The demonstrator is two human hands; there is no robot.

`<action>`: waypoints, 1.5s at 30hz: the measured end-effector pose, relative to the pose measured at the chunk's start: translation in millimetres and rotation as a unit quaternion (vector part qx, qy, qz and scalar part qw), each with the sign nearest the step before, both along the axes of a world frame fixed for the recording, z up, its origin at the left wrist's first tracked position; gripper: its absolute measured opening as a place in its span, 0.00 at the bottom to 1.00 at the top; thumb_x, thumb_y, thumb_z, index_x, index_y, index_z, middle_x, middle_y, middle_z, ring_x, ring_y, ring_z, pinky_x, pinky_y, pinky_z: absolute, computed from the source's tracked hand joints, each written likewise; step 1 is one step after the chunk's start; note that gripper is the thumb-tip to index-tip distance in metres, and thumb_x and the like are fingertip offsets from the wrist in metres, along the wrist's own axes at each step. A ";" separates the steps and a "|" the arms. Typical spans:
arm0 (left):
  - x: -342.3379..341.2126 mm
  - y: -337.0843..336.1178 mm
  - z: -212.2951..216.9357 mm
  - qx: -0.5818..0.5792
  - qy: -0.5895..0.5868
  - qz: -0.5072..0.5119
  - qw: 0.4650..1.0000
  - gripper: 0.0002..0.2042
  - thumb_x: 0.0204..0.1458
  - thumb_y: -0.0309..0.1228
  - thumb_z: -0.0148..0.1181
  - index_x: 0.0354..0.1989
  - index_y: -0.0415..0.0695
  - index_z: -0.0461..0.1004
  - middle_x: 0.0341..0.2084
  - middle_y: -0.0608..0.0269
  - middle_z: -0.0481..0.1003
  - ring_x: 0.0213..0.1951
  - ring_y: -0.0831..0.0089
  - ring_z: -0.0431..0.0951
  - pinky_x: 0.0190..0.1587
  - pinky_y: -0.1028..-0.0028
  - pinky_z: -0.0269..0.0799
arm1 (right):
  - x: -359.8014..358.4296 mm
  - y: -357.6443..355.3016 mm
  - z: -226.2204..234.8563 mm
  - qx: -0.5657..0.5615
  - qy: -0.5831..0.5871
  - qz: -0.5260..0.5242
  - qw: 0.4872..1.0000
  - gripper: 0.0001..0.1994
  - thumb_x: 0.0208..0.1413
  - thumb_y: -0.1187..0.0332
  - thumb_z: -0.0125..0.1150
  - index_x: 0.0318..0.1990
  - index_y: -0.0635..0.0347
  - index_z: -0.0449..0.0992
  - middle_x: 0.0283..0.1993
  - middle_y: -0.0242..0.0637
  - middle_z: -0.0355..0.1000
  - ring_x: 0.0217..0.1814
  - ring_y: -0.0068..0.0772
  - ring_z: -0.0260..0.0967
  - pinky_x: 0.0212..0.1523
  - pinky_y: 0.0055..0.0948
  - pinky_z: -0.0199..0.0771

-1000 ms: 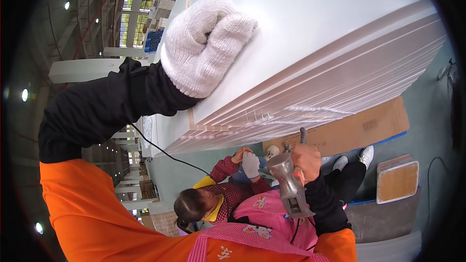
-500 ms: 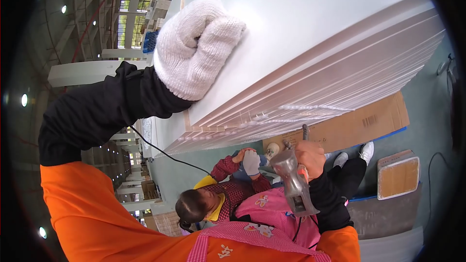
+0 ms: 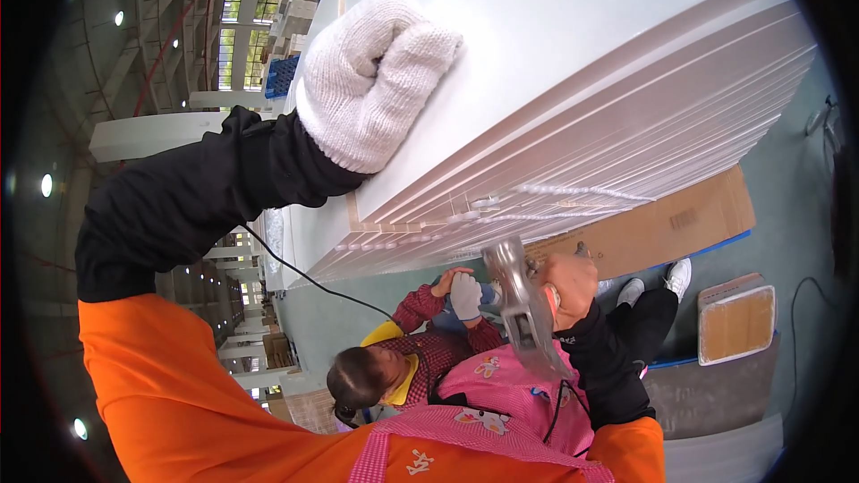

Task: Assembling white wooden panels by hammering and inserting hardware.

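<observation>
My left hand (image 3: 374,80), in a white knitted glove, is closed in a fist. It presses on the top white panel (image 3: 555,45) of a stack, close to the corner. No object sticks out of its curled fingers. My bare right hand (image 3: 570,289) is wrapped round the handle of a claw hammer (image 3: 522,300) with a worn metal head and a bit of orange-red by the grip. The hammer is below the stack's side edges (image 3: 573,161), apart from them. White foam strips (image 3: 582,190) run along those edges.
Below, a person (image 3: 416,367) in a red checked garment crouches beside my apron, hands together, one gloved. Flattened cardboard (image 3: 689,215) lies by the stack's foot. A square brown-and-white board (image 3: 735,324) lies to the right. A black cable (image 3: 313,284) hangs past the stack's corner.
The hammer has swung up and to the left, its head now nearer the stack's edges. My left fist has shifted slightly right in view, still on the panel.
</observation>
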State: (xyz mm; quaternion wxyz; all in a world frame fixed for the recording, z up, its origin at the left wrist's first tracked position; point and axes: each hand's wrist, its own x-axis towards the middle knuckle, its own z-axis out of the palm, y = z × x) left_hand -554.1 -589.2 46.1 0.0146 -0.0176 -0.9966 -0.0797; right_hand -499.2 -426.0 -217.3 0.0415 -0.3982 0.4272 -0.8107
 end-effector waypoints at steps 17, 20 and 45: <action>-5.7 0.9 0.6 0.018 -0.011 -0.024 0.999 0.10 0.60 0.33 0.45 0.32 0.39 0.66 0.28 0.65 0.65 0.31 0.77 0.64 0.38 0.78 0.63 | -4.6 -0.8 27.3 0.049 0.000 0.046 0.998 0.16 0.43 0.61 0.60 0.19 0.63 0.63 0.15 0.38 0.58 0.13 0.37 0.60 0.14 0.29 0.59; -3.8 3.2 -0.6 0.015 0.009 -0.029 0.999 0.10 0.60 0.33 0.45 0.32 0.39 0.65 0.28 0.65 0.64 0.30 0.77 0.64 0.38 0.78 0.63 | 2.4 8.8 29.6 -0.030 -0.006 0.051 0.998 0.17 0.43 0.59 0.60 0.20 0.64 0.64 0.16 0.41 0.58 0.14 0.44 0.60 0.15 0.31 0.58; -3.8 1.8 -3.6 0.041 0.051 -0.004 0.998 0.10 0.57 0.34 0.52 0.28 0.41 0.71 0.17 0.67 0.66 0.21 0.79 0.66 0.26 0.79 0.63 | 11.7 10.0 26.0 -0.085 -0.026 -0.012 0.996 0.14 0.40 0.64 0.60 0.18 0.63 0.63 0.13 0.39 0.57 0.13 0.42 0.59 0.14 0.30 0.55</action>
